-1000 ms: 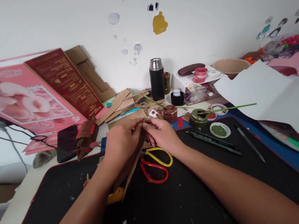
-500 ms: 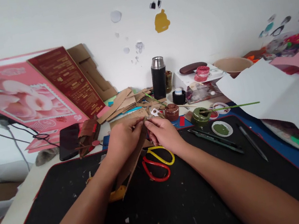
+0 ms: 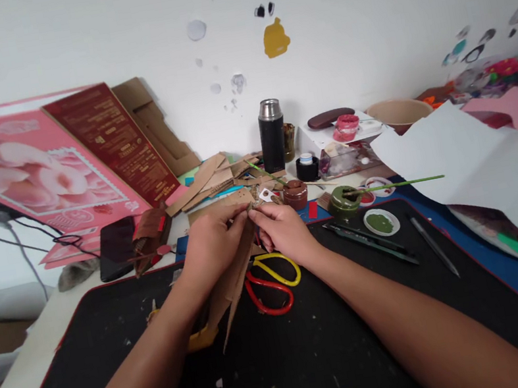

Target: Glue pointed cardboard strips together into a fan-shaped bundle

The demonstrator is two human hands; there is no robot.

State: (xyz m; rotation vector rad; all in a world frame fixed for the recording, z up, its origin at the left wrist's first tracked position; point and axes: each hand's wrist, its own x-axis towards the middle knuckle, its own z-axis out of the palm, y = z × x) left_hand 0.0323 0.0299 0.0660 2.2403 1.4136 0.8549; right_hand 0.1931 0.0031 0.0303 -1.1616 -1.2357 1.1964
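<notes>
Both hands meet over the middle of the black mat, pinching the far end of a brown cardboard piece. My left hand is closed on its upper edge, with the cardboard hanging down toward me beside the forearm. The thumb and fingers of my right hand press together at the same tip. Just below the right hand lie scissors with one red and one yellow handle; their blades are hidden. A yellow-orange handle shows partly behind the left forearm and the cardboard.
Cardboard scraps are heaped behind the hands, near a black thermos. Open jars of brown paint and green paint hold brushes. A utility knife and a pen lie at right, a phone at left.
The lower end of the cardboard has swung slightly and its layers look more spread apart. Both hands keep their pinch at the tip. The whole view has shifted a little.
</notes>
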